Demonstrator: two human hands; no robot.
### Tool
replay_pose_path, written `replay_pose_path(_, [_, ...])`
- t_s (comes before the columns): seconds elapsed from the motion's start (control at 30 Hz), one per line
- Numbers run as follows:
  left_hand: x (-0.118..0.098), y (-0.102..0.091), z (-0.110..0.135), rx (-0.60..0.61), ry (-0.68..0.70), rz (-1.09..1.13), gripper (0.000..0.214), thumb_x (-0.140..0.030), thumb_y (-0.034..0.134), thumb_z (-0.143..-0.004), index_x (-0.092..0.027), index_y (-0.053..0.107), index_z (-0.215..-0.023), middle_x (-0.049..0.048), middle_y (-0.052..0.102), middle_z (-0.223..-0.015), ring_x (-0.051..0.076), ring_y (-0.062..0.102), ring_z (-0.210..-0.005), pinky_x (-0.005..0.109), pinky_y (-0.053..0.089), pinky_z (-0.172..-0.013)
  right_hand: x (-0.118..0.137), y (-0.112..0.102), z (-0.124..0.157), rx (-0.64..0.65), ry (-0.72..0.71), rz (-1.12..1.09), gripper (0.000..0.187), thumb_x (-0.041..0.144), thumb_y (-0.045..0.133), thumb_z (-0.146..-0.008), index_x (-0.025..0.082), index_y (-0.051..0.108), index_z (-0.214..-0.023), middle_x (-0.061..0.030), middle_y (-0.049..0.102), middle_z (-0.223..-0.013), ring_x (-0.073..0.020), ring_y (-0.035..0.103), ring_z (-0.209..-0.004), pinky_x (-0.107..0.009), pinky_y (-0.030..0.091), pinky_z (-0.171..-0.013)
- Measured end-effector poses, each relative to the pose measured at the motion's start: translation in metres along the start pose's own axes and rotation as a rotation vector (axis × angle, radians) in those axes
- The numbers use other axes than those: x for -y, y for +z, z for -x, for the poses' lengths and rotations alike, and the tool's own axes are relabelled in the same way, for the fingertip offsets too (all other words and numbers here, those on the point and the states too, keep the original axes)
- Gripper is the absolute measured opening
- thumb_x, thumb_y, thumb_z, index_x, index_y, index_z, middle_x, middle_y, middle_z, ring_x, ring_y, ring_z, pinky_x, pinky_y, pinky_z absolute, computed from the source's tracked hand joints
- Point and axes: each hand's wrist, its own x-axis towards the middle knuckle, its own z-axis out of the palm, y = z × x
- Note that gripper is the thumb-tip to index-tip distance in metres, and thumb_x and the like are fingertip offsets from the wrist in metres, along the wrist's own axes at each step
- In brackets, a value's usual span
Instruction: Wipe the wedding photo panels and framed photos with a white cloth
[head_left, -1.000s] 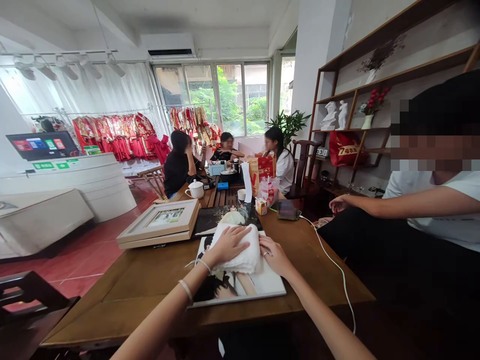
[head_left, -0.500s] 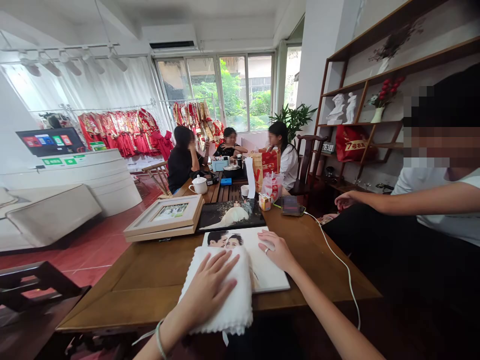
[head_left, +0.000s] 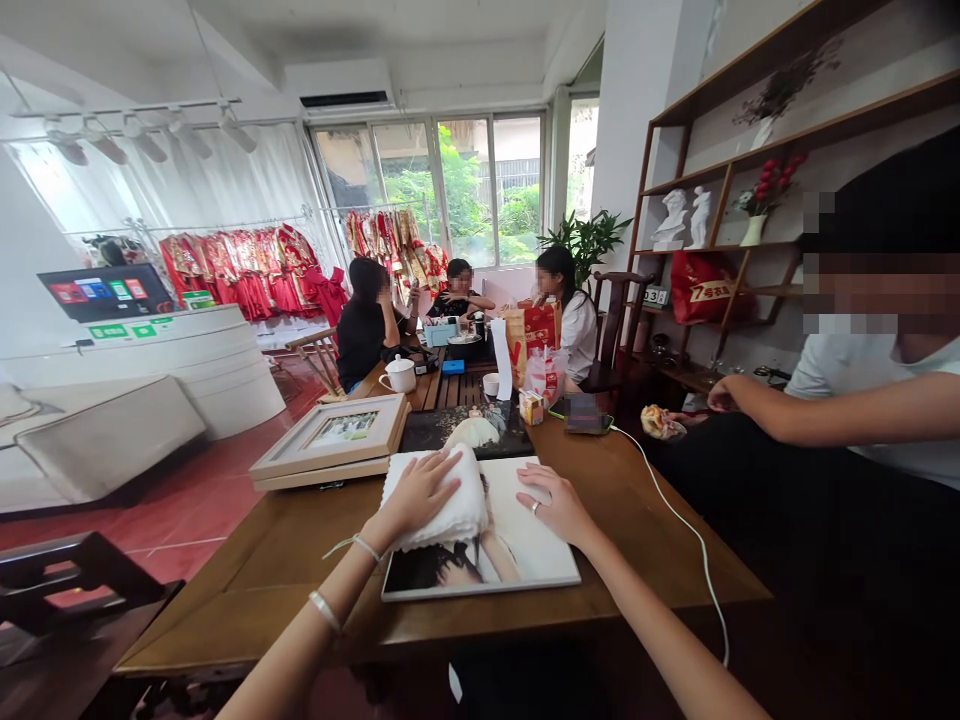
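Note:
My left hand (head_left: 422,493) lies flat on a folded white cloth (head_left: 469,515), fingers spread. The cloth rests over the upper left part of a photo panel (head_left: 544,560), hiding most of the printed couple's heads. My right hand (head_left: 557,505), with a ring on one finger, is open and lies on the panel's upper right edge. A darker wedding photo panel (head_left: 427,432) lies just beyond. To its left are stacked light wooden picture frames (head_left: 382,432).
A phone (head_left: 586,414) with a white cable (head_left: 694,530) lies on the wooden table (head_left: 285,570), near a small box (head_left: 532,407). A lidded white mug (head_left: 400,374) and paper bag (head_left: 529,330) stand farther back. A person (head_left: 847,390) sits at right, holding food (head_left: 660,422); several others sit beyond.
My left hand has pushed the cloth away from me, up the panel, uncovering its lower left part. My right hand has stayed in place. The person at right has shifted their arms, and the food now shows.

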Motion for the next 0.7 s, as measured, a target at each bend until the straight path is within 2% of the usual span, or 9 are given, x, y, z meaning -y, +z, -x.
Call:
replay_pose_path(0.13, [0.01,0.003,-0.006,-0.06,0.024,0.014,0.049,-0.041,0.034,-0.095,-0.02,0.037,-0.139,0.0102,0.046,-0.139,0.024,0.039,-0.129,0.047,0.028,-0.108,0.0,0.001,0.001,-0.009,0.008,0.004,0.021,0.026,0.066,-0.074,0.019,0.071,-0.093,-0.011,0.069,-0.11,-0.0248,0.057,-0.115,-0.046,0.041,-0.102])
replay_pose_path(0.23, [0.004,0.006,0.008,-0.07,0.01,0.009,0.049,-0.042,0.033,-0.095,-0.023,0.037,-0.139,0.0085,0.043,-0.142,0.024,0.036,-0.132,0.049,0.027,-0.108,0.0,0.002,0.002,-0.022,0.016,-0.002,0.02,0.027,0.064,-0.075,0.019,0.071,-0.092,-0.011,0.069,-0.11,-0.0245,0.058,-0.114,-0.046,0.041,-0.103])
replay_pose_path(0.4, [-0.034,0.007,0.05,-0.051,0.01,0.032,0.05,-0.042,0.034,-0.094,-0.028,0.031,-0.142,0.0059,0.038,-0.145,0.026,0.032,-0.134,0.054,0.022,-0.11,0.001,0.003,0.002,-0.031,0.013,0.007,0.018,0.026,0.063,-0.076,0.02,0.071,-0.091,-0.0107,0.069,-0.109,-0.0247,0.058,-0.114,-0.045,0.041,-0.103])
replay_pose_path(0.5, [-0.063,0.008,0.062,-0.041,0.057,0.032,0.051,-0.042,0.033,-0.094,-0.029,0.027,-0.144,0.0051,0.034,-0.148,0.027,0.028,-0.136,0.056,0.02,-0.11,0.003,0.002,0.002,-0.016,0.0,0.026,0.017,0.022,0.062,-0.076,0.019,0.07,-0.09,-0.011,0.069,-0.108,-0.0247,0.057,-0.114,-0.045,0.041,-0.102])
replay_pose_path(0.6, [-0.081,0.01,0.054,0.011,0.074,0.031,0.052,-0.042,0.032,-0.095,-0.028,0.026,-0.144,0.0055,0.031,-0.149,0.027,0.026,-0.137,0.057,0.019,-0.11,0.006,0.001,0.002,0.005,-0.018,0.027,0.016,0.021,0.06,-0.076,0.019,0.069,-0.09,-0.0109,0.069,-0.108,-0.0247,0.056,-0.115,-0.045,0.041,-0.101])
replay_pose_path(0.7, [-0.083,0.011,0.032,0.063,0.069,0.032,0.051,-0.041,0.033,-0.094,-0.028,0.028,-0.143,0.0061,0.032,-0.149,0.026,0.026,-0.137,0.056,0.018,-0.11,0.008,-0.002,0.001,0.024,-0.028,0.019,0.018,0.018,0.058,-0.076,0.02,0.068,-0.09,-0.0099,0.068,-0.108,-0.0243,0.055,-0.116,-0.045,0.041,-0.101])
